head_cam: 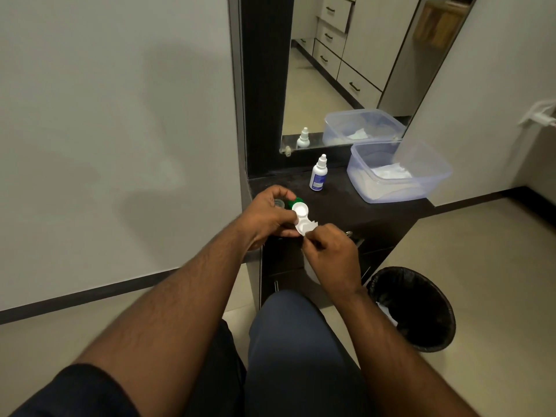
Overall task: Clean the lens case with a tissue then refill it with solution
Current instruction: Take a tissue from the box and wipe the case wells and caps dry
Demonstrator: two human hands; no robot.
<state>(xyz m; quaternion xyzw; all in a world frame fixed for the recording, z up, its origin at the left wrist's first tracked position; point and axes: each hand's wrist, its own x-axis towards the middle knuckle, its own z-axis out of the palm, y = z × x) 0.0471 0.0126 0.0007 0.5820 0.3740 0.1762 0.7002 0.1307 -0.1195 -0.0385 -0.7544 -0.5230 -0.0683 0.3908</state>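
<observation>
Both hands' fingers (288, 227) pinch lens case (302, 218).

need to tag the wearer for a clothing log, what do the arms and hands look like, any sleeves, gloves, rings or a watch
Both forearms are bare down to the wrist. The left hand and right hand wear no gloves, and no ring, watch or band shows on either. A dark navy short sleeve covers the left upper arm at the bottom edge of the view. The right arm's sleeve is out of frame.
</observation>
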